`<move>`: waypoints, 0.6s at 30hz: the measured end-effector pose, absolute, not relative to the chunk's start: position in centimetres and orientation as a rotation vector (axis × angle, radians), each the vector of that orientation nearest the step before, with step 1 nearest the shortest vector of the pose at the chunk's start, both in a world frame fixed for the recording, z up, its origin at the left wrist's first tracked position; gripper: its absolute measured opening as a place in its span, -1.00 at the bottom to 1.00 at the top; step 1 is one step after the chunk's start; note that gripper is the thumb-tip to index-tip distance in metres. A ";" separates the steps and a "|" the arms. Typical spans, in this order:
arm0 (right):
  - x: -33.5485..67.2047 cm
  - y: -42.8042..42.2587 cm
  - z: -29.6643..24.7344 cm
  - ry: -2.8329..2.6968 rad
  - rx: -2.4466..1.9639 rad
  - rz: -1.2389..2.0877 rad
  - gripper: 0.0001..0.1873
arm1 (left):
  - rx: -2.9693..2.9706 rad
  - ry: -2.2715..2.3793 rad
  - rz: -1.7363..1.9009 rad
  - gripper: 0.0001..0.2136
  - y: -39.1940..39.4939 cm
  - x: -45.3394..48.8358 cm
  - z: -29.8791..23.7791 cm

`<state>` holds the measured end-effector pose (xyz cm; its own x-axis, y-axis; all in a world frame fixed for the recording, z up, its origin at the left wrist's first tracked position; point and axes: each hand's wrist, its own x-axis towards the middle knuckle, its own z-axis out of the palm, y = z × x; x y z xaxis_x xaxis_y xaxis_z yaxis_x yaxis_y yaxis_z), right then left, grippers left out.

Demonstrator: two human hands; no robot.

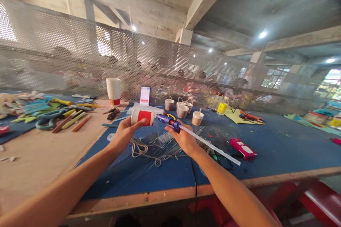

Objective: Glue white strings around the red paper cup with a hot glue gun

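- Head view: two bare forearms reach from the lower corners over a blue work surface [112,181].
- Left hand [125,132] grasps a red-and-white paper cup [142,117]; the cup lies sideways in the grip, thumb across its red band, the other fingers mostly hidden.
- Right hand [186,140] is wrapped around a blue glue gun [166,120]; whether the trigger is pressed, I cannot tell.
- The gun's nozzle points at the cup's right-hand end, just beside it; whether they touch is unclear. A long translucent glue stick [213,145] slants from the gun's back down to the right.
- Below the hands, string [140,145] lies in loose loops; a pink box [243,149] lies off to the right.
- Further on, teal-handled scissors [48,120] lie at left; small cups with handles [182,111] stand ahead, beside a cup holding a stick [197,118].
- Behind them are a tall stack of paper cups [113,88], a lit phone [145,95] standing upright, and a yellow-labelled bottle [223,107].
- Farthest, a perforated metal screen [160,56] stretches across, blurred people [197,83] behind it.
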<state>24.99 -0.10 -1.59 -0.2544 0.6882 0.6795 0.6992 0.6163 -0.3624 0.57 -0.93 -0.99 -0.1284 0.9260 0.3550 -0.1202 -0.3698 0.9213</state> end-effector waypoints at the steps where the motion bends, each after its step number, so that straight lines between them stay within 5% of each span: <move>1: 25.0 -0.1 -1.6 -1.983 -1.092 -0.015 -0.62 | 1.313 0.984 1.624 -0.66 -1.0 0.6 -1.0; 18: 25.1 0.0 -1.5 -1.966 -1.083 0.051 -0.62 | 1.339 1.023 1.612 -0.65 -1.2 0.8 -0.6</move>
<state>25.12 -0.03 -1.50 -0.2462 0.7041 0.6661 0.6683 0.6210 -0.4095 0.82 -1.16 -0.61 -0.1325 0.9264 0.3525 -0.0752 -0.3640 0.9283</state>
